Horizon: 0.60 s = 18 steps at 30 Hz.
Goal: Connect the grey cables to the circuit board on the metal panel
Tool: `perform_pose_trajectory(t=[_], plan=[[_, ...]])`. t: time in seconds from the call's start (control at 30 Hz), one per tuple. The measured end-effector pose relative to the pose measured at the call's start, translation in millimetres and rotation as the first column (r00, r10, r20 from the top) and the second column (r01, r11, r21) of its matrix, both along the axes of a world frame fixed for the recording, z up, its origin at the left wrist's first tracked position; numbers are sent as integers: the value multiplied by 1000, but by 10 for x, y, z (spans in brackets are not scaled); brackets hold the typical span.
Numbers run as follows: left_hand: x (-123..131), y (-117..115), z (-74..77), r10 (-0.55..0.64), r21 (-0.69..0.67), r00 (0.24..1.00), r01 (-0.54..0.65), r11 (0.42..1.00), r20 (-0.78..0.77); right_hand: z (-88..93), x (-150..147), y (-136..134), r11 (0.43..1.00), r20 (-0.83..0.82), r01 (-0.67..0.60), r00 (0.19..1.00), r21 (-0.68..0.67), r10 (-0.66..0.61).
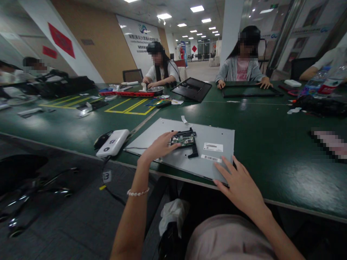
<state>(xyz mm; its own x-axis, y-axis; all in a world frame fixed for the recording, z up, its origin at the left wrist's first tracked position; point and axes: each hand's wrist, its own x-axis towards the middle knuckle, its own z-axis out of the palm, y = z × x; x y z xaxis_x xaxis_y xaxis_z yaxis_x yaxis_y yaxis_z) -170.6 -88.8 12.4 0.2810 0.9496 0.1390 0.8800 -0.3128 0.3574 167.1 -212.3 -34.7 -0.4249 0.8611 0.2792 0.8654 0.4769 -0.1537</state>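
Observation:
A flat grey metal panel (168,130) lies at the near edge of the green table, with two white labels on its right half. On the panel sits a black bracket (193,150) around a green circuit board (184,140). My left hand (161,146) reaches over the panel's middle, its fingers spread apart at the left side of the board and bracket. At the panel's lower right corner rests my right hand (238,180), fingers spread on the surface near the barcode label, the edge under the palm side.
Left of the panel lies a white power bank (114,142) with a cable hanging off the table (271,144). Across the table are a black cover (192,89), a black frame (251,91) held by a person, and a phone (330,143) at right.

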Motion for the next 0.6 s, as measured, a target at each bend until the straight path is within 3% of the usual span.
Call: perform_pose_trajectory(t=[0.1, 0.23, 0.33, 0.6], plan=[[125, -51, -105, -62, -51, 994, 57, 997, -89, 10, -4, -6, 1000, 2, 5, 1000, 5, -5], [29, -21, -161, -167, -21, 985, 166, 986, -31, 27, -10, -13, 1000, 5, 10, 1000, 1, -10], [-74, -38, -130, -258, -13, 965, 259, 966, 37, 28, -10, -11, 1000, 1, 8, 1000, -7, -8], [-177, -185, 48, -351, -138, 923, 373, 918, 157, -1, 2, -1, 1000, 9, 3, 1000, -9, -3]])
